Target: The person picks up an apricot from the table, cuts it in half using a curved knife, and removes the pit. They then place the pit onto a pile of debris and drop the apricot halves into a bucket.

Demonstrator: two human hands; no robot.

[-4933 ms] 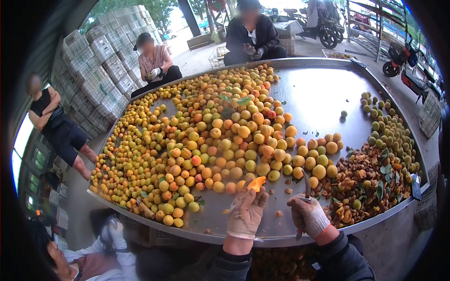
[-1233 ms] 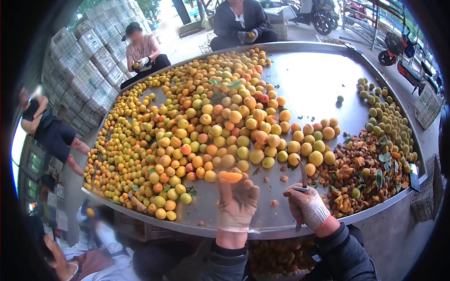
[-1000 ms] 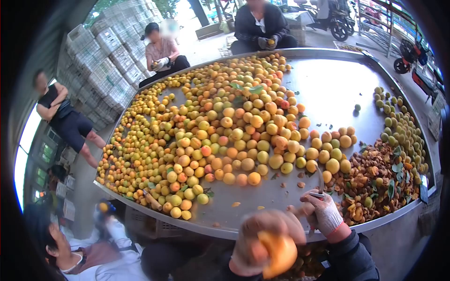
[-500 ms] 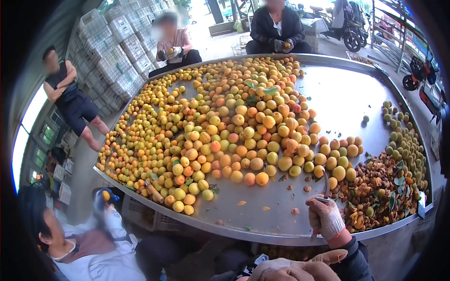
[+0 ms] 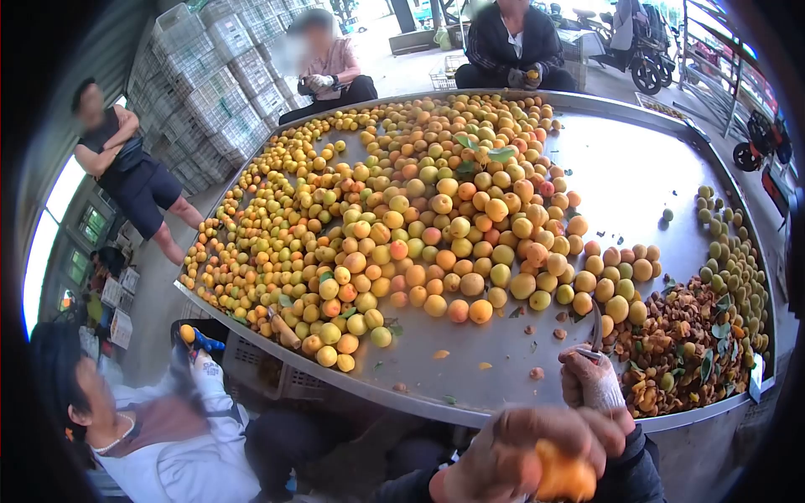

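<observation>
My right hand (image 5: 591, 381), in a white glove with stained fingers, is closed around the handle of a curved knife (image 5: 597, 325), its blade pointing up over the table. Closer to me, my left hand (image 5: 524, 448), brownish and blurred by motion, grips an orange fruit (image 5: 563, 471), part of it hidden by the fingers. The two hands are close together at the table's near edge, and the left overlaps the lower part of the right wrist. Beyond them spreads a large heap of yellow-orange fruit (image 5: 436, 218).
The metal table (image 5: 620, 155) bears brown fruit scraps (image 5: 679, 344) and greenish fruit (image 5: 738, 277) at right. A co-worker (image 5: 159, 411) sits at near left; two others sit across the table. Another person (image 5: 134, 163) stands near stacked crates (image 5: 210, 75).
My left hand has risen, and the orange fruit now shows in its fingers. My right hand still holds the knife. The whole view has shifted slightly. The near-left co-worker's hand shows a fruit in both frames.
</observation>
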